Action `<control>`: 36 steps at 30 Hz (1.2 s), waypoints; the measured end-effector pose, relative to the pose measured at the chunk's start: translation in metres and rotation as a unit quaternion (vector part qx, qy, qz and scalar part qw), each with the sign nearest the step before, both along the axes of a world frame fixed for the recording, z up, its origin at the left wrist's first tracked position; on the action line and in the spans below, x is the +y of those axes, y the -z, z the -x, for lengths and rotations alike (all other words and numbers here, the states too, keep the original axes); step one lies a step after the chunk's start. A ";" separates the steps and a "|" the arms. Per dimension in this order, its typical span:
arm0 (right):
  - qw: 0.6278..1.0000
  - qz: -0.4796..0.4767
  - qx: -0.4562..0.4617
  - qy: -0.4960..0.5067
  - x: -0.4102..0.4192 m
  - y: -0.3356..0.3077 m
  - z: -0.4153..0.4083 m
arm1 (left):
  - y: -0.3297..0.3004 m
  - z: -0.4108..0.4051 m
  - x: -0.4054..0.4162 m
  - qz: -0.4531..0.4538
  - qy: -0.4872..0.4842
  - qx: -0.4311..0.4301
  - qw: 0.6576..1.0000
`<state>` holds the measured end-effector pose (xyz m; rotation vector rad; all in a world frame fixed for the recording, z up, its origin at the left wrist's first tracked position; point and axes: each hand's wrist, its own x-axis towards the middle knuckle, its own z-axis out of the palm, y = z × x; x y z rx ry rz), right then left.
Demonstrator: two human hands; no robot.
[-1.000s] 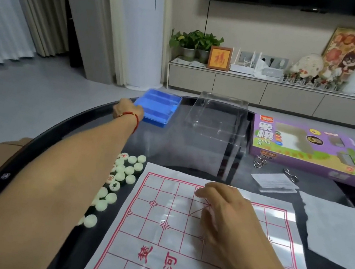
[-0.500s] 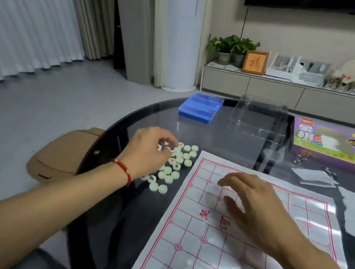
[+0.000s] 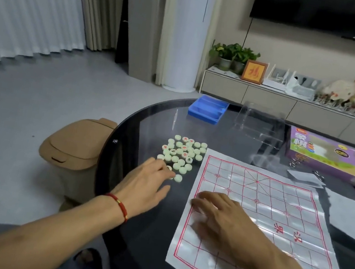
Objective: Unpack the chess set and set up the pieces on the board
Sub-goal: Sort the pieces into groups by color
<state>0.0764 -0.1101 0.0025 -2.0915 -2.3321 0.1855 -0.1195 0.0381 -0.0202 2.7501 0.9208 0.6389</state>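
Pieces [image 3: 181, 156], heaped just left of the board [image 3: 260, 210], look light and slick, so pinch each by its rim; your left hand [image 3: 146, 183] touches one with relaxed fingers while your right hand [image 3: 225, 223] lies flat on the board.

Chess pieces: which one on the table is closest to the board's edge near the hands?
The plain pale piece lying alone at the pile's near end, just beside the left hand. It shows no character; the rest cluster farther back.

On the tabletop [image 3: 130, 232], the pieces [image 3: 182, 154] lie left of the board [image 3: 274, 222]. Behind them sit a tray [image 3: 208, 109], a cover [image 3: 258, 125] and, rightmost, the box [image 3: 333, 157].
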 end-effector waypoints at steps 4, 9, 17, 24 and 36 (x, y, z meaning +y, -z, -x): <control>1.000 -0.005 0.011 0.005 -0.008 0.002 -0.006 | -0.007 -0.012 -0.004 0.001 -0.012 -0.013 1.000; 0.999 -0.048 -0.003 -0.003 0.005 0.003 0.003 | -0.010 -0.024 -0.001 -0.021 -0.043 0.010 0.999; 0.985 -0.172 -0.011 -0.005 0.066 0.009 0.018 | -0.008 -0.019 0.001 -0.027 -0.062 0.069 0.995; 0.984 -0.175 -0.015 -0.032 0.085 0.017 0.013 | -0.017 -0.005 -0.003 0.049 -0.053 0.072 0.995; 0.984 0.004 0.168 0.052 0.105 -0.007 0.009 | -0.023 0.005 0.009 0.161 -0.121 -0.008 0.980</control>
